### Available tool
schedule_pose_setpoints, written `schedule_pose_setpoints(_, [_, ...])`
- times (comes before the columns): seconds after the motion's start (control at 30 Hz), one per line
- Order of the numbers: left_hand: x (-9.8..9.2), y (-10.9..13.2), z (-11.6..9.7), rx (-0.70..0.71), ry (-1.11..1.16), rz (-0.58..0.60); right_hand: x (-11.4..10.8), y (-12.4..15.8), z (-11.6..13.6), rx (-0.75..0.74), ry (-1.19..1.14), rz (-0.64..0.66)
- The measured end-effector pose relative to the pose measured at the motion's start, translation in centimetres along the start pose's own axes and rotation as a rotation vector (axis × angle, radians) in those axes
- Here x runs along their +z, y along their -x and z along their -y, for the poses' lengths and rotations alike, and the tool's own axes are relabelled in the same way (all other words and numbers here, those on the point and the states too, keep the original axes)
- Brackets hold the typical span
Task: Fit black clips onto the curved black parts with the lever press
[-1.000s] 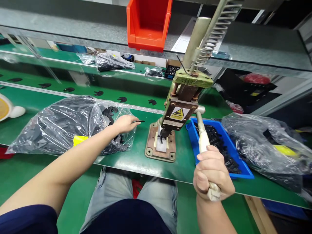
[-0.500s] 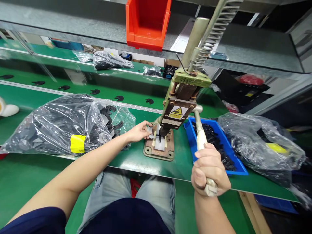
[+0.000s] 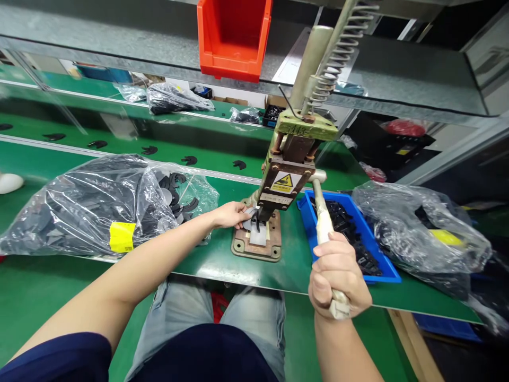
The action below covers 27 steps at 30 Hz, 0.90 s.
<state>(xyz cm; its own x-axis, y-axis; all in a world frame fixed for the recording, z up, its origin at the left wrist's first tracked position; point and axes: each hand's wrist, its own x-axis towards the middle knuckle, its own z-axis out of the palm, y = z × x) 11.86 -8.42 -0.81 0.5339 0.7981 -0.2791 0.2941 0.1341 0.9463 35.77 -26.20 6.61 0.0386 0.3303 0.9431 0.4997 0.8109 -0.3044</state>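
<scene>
Across from the clear bag (image 3: 75,212), the left hand (image 3: 231,215) has moved to the press (image 3: 285,165), carrying a dark flat piece (image 3: 249,218) with it; the right hand (image 3: 340,276) keeps its grip on the lever (image 3: 323,218). Largest first, the green table (image 3: 207,268) bears everything within reach. On it the bag, full of dark pieces, lies left of the press, and a blue tray (image 3: 386,277) of black parts stands to the right. The press's base plate (image 3: 273,251) carries a pale metal strip (image 3: 257,236). Smallest is the dark flat piece, pinched between the left thumb and fingers at the left of the strip, by the press head; whether it touches the strip is unclear. This shift seems to take the work from fetching to placing, with the piece probably not yet seated.
</scene>
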Motion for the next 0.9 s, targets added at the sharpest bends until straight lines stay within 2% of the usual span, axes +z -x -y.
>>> schedule_pose_setpoints(0.17, [-0.49, -0.18, -0.15, 0.015, 0.039, 0.035, -0.13, 0.10, 0.00, 0.012, 0.003, 0.011])
schedule_pose_setpoints(0.27, [-0.56, -0.14, -0.08, 0.005, 0.034, 0.018, -0.11, 0.08, -0.01, 0.018, 0.001, 0.007])
schedule_pose_setpoints(0.43, [-0.31, -0.31, -0.06, -0.053, 0.054, -0.011, 0.09, 0.04, 0.06, 0.014, 0.000, -0.004])
schedule_pose_setpoints(0.9, [-0.38, -0.96, -0.49, -0.195, 0.047, 0.052, -0.17, 0.01, -0.12, -0.006, -0.003, 0.017])
